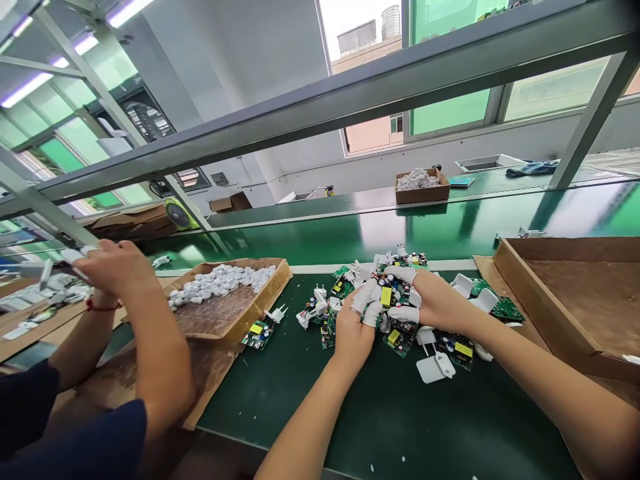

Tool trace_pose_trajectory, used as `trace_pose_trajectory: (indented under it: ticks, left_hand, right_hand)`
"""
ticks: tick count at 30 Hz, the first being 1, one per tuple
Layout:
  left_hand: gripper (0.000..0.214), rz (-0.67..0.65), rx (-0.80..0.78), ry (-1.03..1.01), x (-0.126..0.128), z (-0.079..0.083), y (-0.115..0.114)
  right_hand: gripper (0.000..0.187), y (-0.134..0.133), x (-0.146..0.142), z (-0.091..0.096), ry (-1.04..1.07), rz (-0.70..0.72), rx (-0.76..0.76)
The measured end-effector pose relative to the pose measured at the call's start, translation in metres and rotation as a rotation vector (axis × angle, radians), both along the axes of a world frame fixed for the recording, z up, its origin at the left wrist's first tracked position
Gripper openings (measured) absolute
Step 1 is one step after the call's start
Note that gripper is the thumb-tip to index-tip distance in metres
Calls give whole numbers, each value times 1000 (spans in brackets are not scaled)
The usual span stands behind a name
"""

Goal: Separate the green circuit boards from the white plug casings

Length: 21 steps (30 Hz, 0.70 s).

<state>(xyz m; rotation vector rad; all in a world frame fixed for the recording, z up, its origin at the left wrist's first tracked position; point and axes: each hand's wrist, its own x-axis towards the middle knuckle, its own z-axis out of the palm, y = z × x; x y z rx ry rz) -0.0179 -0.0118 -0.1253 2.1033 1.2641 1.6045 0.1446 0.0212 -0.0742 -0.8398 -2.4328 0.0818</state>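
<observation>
My left hand (pixel 356 327) and my right hand (pixel 440 300) meet over a pile of green circuit boards, with white finger covers on several fingertips. Between them is a circuit board (pixel 386 297) with a yellow transformer, gripped from both sides by closed fingers. Around and beneath lie more boards, such as one with a yellow part (pixel 463 350) beside my right wrist. A white plug housing (pixel 436 367) rests in front of the pile. Left of my left hand, a separate board (pixel 257 335) has a white plug (pixel 277 315) next to it.
A cardboard tray (pixel 283 272) of small white pieces stands left, another tray (pixel 595 353) right. A co-worker's arms (pixel 160 333) reach in at far left. Behind runs a green conveyor (pixel 310 230), with a box of white pieces (pixel 423 193) beyond. A metal beam (pixel 300 123) crosses overhead.
</observation>
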Motion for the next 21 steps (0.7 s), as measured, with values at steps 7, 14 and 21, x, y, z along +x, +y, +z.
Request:
trace_pose_trajectory:
  ticks: [7, 14, 21]
  left_hand:
    - [41, -9, -68, 53, 15, -5, -10]
    - [46, -209, -455, -834, 8, 4, 6]
    - [42, -176, -442, -891, 12, 1, 9]
  right_hand:
    - [41, 5, 1, -6, -47, -55, 173]
    - [26, 5, -1, -9, -154, -58, 280]
    - [17, -1, -10, -17, -178, -42, 467]
